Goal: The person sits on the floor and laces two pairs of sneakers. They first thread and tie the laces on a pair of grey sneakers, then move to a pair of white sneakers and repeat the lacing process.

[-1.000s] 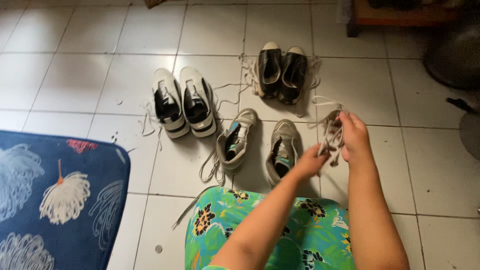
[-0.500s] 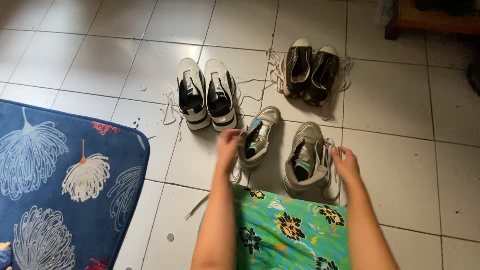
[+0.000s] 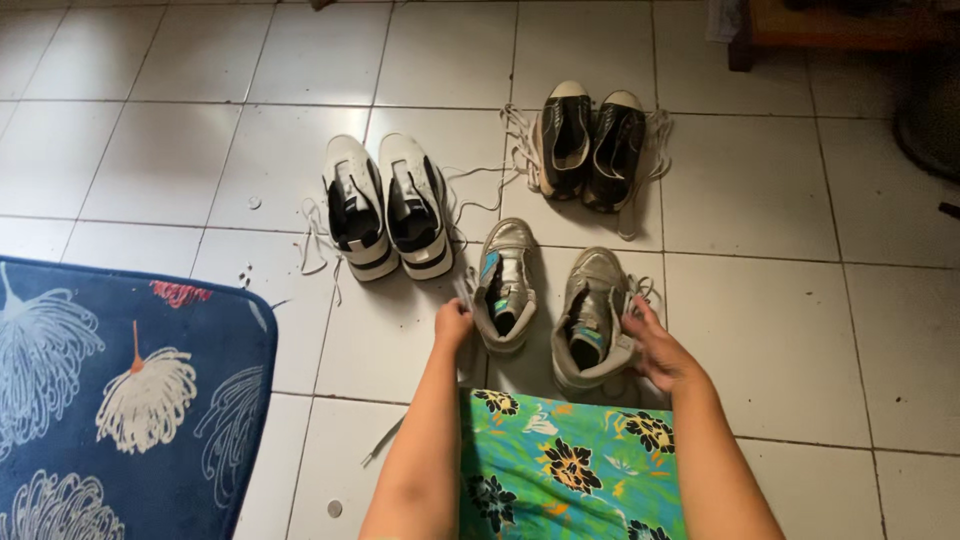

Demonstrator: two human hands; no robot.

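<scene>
Two silver high-top shoes stand on the white tiled floor in front of my lap. My left hand [image 3: 453, 324] is closed at the left side of the left silver shoe [image 3: 504, 283], gripping its lace or edge. My right hand [image 3: 652, 345] rests against the right side of the right silver shoe [image 3: 590, 315], fingers on its loose white laces. Behind them stand a white and black pair of sneakers [image 3: 388, 205] and a black pair with white toe caps [image 3: 588, 145], both with loose laces spread around.
A blue mat with white flower prints [image 3: 120, 390] lies at the left. My lap is covered in green floral cloth [image 3: 565, 465]. A wooden furniture leg [image 3: 742, 45] stands at the top right, a dark round object [image 3: 930, 110] at the right edge.
A second ago both hands held a bundle of white laces to the right of the silver shoes. The hands then came down, one to each silver shoe; the right shoe shifted slightly.
</scene>
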